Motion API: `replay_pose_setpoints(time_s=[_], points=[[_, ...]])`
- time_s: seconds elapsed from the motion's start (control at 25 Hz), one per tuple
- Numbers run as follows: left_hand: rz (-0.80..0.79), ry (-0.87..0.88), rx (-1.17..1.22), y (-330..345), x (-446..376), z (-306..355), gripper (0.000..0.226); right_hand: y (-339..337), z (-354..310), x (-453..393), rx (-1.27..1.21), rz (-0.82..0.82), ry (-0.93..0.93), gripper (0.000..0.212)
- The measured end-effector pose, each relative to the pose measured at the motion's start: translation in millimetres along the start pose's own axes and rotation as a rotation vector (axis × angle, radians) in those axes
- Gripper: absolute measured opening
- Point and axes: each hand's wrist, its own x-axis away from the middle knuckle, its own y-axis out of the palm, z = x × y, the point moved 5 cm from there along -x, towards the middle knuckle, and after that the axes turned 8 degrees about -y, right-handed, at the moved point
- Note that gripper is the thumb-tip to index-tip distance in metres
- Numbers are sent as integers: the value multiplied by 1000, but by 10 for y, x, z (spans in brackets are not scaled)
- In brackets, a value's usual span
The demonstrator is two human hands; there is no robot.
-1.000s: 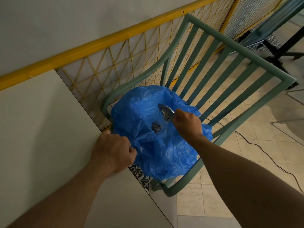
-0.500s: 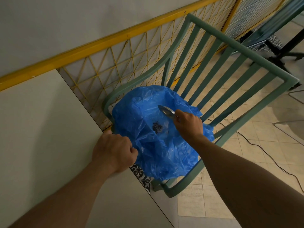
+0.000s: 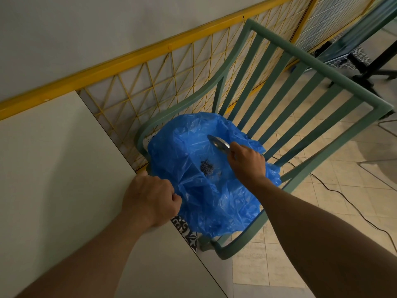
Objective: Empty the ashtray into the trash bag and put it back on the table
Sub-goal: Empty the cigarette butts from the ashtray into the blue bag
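A blue plastic trash bag (image 3: 217, 201) lies open on the seat of a green chair. A small dark heap of ash (image 3: 206, 168) rests inside it. My right hand (image 3: 247, 163) holds a shiny metal ashtray (image 3: 218, 143) tilted on edge above the bag's far side. My left hand (image 3: 151, 200) is closed on the bag's near rim at the table's edge. The pale table (image 3: 53, 179) fills the left of the view.
The green slatted chair (image 3: 305, 117) stands against the table's right edge. A yellow wire fence (image 3: 150, 82) runs behind. A black cable (image 3: 352, 203) trails over the tiled floor, and a dark stand (image 3: 369, 67) is at the far right.
The ashtray has stayed tilted over the bag with only a slight shift. The ash heap and my left hand's grip on the rim look the same.
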Motion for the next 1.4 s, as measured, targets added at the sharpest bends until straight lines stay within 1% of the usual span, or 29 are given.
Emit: replay_pose_setpoints(time_s=[0.12, 0.32, 0.52, 0.76, 0.84, 1.04, 1.2, 1.28, 1.4], points=[[-4, -3, 16, 26, -11, -12, 48, 19, -4, 9, 3, -7, -4, 19], [5, 8, 20, 44, -10, -13, 48, -32, -26, 1, -47, 85, -7, 16], [-3, 11, 12, 52, -7, -12, 48, 84, 65, 34, -102, -32, 103, 15], [-10, 10, 22, 38, -12, -11, 46, 108, 117, 74, -171, -7, 172, 17], [-19, 7, 24, 47, -9, -19, 47, 130, 154, 85, -228, 10, 245, 17], [-10, 2, 32, 33, -7, -13, 46, 235, 353, 133, -607, 112, 571, 13], [-13, -2, 33, 35, -7, -15, 47, 291, 465, 188, -830, 180, 779, 9], [-11, 0, 33, 28, -1, -13, 47, 317, 491, 224, -930, 199, 864, 10], [-3, -3, 32, 10, 2, -11, 47, 310, 480, 267, -1033, 212, 927, 15]])
